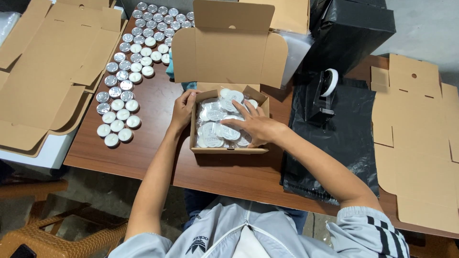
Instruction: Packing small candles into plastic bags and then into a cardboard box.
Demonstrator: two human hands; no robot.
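Box: a small cardboard box sits mid-surface in front of the person, lid flap standing up at the back so the inside stays reachable.
Candles in box: bagged tealights fill it, white rounds under clear film, packed level with the rim.
Left hand: the left hand rests on the box's left wall, fingers curled over the edge, apparently steadying the box so that it does not slide.
Right hand: the right hand lies flat on the bags, fingers spread and gripping nothing, pressing the load down.
Loose candles: rows of tealights lie on the surface to the left, well apart from the box, laid in lines that would be easy to count.
Flat cartons: unfolded blanks are stacked at far left, more at right, both beside the working spot.
Tape: a black dispenser stands just right of the box, on black plastic sheeting.
Surface: brown wood.
Unclear: whether the bags are sealed cannot be told from this view.
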